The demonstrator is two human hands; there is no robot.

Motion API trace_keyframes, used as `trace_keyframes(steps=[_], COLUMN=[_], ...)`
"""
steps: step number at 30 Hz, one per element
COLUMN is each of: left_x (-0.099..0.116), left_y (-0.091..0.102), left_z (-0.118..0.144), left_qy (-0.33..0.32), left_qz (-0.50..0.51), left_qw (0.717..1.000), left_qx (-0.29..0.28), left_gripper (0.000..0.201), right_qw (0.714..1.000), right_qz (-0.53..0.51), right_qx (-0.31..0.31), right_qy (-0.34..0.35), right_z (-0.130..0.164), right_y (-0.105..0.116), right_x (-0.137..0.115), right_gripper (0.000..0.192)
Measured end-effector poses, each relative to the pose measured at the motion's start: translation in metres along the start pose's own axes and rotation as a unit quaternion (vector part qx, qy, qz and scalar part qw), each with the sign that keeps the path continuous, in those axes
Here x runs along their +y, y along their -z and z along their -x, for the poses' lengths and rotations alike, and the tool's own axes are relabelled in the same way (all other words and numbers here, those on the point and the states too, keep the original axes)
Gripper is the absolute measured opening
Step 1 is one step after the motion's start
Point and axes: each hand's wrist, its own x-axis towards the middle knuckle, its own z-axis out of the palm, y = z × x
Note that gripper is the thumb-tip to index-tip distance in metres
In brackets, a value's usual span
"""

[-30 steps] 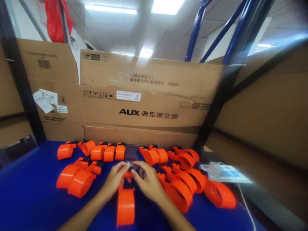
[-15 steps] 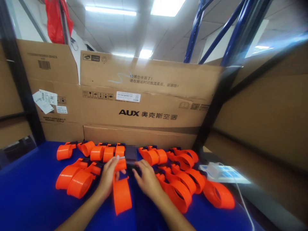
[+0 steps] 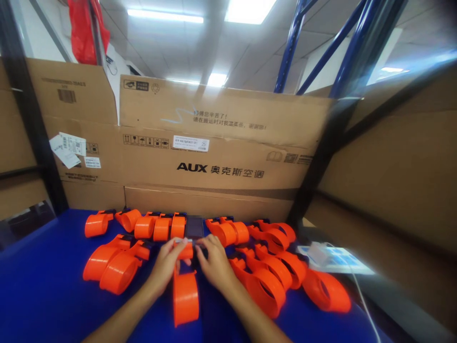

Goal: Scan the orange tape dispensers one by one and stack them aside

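Near the middle of the blue surface, my left hand is closed on the upper end of an orange plastic piece, whose wide curved band hangs below the fingers. A light grey strip shows along the top of the held end. My right hand is closed at the right side of that end, its thumb and fingers on a small dark part. The two hands almost meet there, and their fingers partly hide the join.
Several similar orange pieces with dark ends lie left and right of my hands. A dark block stands behind them. Cardboard walls the back. At right are a white power adapter and cable.
My left hand has moved slightly right and down with the orange piece, bringing its end against the dark part at my right hand. The right hand has barely shifted.
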Motion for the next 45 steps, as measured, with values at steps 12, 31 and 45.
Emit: trace_keyframes(steps=[12,31,45], left_x=[0.001,0.010,0.013], left_y=[-0.006,-0.005,0.014], left_z=[0.002,0.000,-0.012], left_qy=[0.039,0.003,0.021], left_qz=[-0.008,0.020,0.109], left_qw=[0.996,0.998,0.992], left_qx=[-0.075,-0.064,0.063], left_gripper=[0.054,0.051,0.045], right_qw=[0.962,0.969,0.992], right_qz=[-0.259,-0.230,-0.064], right_qx=[-0.024,0.044,0.099], right_qy=[-0.081,-0.085,-0.045], right_z=[-0.004,-0.004,-0.003], right_y=[-0.004,0.011,0.025], right_x=[0.003,0.000,0.008], right_gripper=[0.032,0.033,0.020])
